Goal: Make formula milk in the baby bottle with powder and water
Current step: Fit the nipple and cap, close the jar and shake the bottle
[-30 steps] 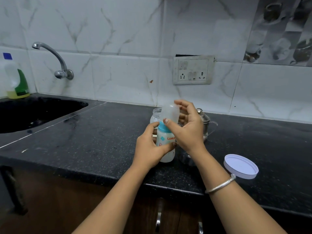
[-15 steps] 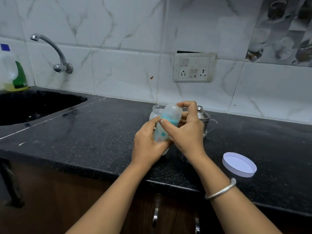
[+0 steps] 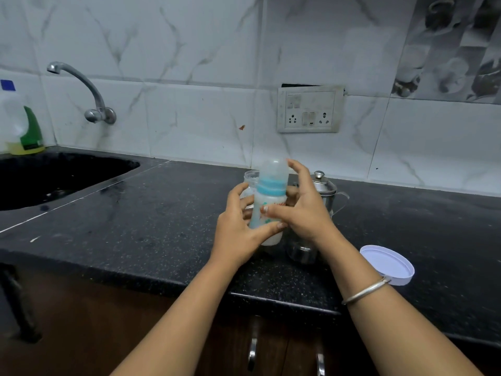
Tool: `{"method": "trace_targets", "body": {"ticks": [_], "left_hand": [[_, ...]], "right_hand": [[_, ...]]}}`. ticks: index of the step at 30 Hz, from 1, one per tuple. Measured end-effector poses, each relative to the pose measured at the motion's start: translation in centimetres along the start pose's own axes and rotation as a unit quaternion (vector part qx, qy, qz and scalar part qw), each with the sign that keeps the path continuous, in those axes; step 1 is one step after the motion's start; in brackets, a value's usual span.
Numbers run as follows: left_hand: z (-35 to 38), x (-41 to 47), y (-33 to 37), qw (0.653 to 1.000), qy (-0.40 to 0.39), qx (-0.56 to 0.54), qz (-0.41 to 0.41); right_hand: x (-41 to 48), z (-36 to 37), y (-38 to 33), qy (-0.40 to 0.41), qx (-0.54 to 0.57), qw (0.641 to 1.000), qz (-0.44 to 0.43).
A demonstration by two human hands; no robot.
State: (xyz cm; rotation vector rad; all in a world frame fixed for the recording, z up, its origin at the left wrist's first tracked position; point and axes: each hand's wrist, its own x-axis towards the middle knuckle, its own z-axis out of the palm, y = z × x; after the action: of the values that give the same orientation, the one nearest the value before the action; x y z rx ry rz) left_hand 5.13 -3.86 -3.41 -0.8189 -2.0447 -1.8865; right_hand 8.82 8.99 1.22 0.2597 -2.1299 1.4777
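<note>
Both hands' fingers [image 3: 245, 198] around baby bottle [image 3: 268, 206]

Translucent plastic bottle [image 3: 269, 210]; glossy speckled stone counter [image 3: 151, 213]; shiny steel pot [image 3: 326, 194]; matt plastic lid [image 3: 387, 264].

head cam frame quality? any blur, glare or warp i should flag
Head view: the baby bottle and both hands, left hand and right hand, are softly motion-blurred, so the label print is unreadable; the counter shows patchy sheen near the sink; wide-angle warp bends the tile lines and counter edge; lighting is dim, flat and bluish.
</note>
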Motion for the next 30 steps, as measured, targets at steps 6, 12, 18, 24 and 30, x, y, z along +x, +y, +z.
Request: {"method": "trace_targets", "body": {"ticks": [6,12,18,24,30], "left_hand": [[0.1,-0.2,0.0,1.000,0.013,-0.013,0.013],[0.2,-0.3,0.1,1.000,0.006,-0.009,0.025],[0.3,-0.3,0.0,1.000,-0.003,-0.002,0.025],[0.3,-0.4,-0.1,1.000,-0.002,-0.005,0.021],[0.3,-0.5,-0.1,1.000,-0.013,0.009,0.027]], "right_hand": [[0.2,-1.7,0.4,0.138,-0.003,0.990,-0.012],[0.1,-1.0,0.4,0.135,0.044,0.990,-0.005],[-0.2,-1.0,0.8,0.166,-0.006,0.986,0.013],[-0.2,-1.3,1.1,0.194,-0.053,0.979,0.023],[-0.3,-0.8,1.1,0.190,-0.047,0.980,0.035]]}}
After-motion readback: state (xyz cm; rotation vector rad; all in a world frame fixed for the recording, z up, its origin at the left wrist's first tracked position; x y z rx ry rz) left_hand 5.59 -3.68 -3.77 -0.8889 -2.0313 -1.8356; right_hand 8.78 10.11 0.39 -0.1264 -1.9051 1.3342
